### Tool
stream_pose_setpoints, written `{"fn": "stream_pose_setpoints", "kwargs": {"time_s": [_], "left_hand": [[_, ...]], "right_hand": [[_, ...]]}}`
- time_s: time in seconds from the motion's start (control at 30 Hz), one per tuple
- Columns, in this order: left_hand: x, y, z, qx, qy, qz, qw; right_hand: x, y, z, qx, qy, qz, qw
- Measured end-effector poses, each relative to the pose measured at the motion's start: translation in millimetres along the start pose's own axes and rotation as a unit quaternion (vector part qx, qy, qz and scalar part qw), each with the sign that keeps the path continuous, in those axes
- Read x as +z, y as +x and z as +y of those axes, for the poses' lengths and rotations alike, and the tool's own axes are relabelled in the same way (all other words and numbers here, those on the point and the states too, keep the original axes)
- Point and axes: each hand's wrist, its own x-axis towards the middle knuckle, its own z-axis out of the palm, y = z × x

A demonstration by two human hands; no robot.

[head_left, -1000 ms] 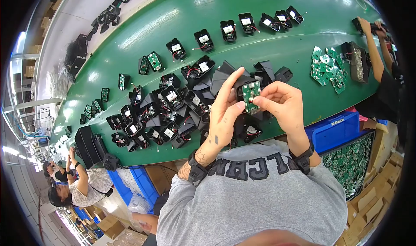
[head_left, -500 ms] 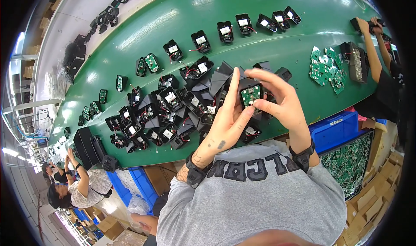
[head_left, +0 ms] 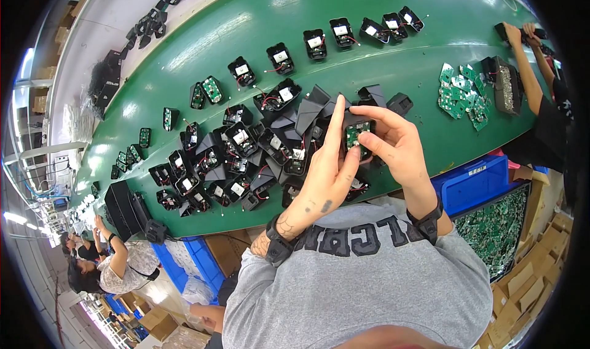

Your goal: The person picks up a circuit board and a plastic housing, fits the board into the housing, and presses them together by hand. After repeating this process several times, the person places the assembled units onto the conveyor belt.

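Note:
Between my two hands is a small black plastic housing with a green circuit board in its face. My left hand cups it from the left, index finger stretched straight upward and thumb near the board's lower edge. My right hand holds its right side, with the fingers curled over the top and the thumb on the board. The housing's underside is hidden. Just beyond and left of my hands lies a pile of black housings, many with white parts, boards and red wires inside.
A row of housings stands along the green table. Loose circuit boards lie at right beside a box of small parts. A co-worker's hands work at far right. A blue bin sits by the near edge.
My right fingers have come down onto the top of the housing, and the housing has turned slightly. My left hand has shifted a little to the right.

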Motion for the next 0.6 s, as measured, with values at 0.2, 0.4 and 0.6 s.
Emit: {"fn": "stream_pose_setpoints", "kwargs": {"time_s": [0.2,0.4,0.6], "left_hand": [[6.5,2.5,-14.8,0.177,0.148,0.085,0.969],[-26.2,15.1,-10.5,0.117,0.079,0.07,0.987],[-197.8,19.2,28.5,0.078,0.107,0.276,0.952]], "right_hand": [[10.4,-4.2,7.2,-0.059,-0.002,0.037,0.998],[-31.1,14.0,5.0,-0.15,-0.221,0.087,0.96],[-186.3,19.6,20.3,-0.122,-0.497,0.434,0.741]]}}
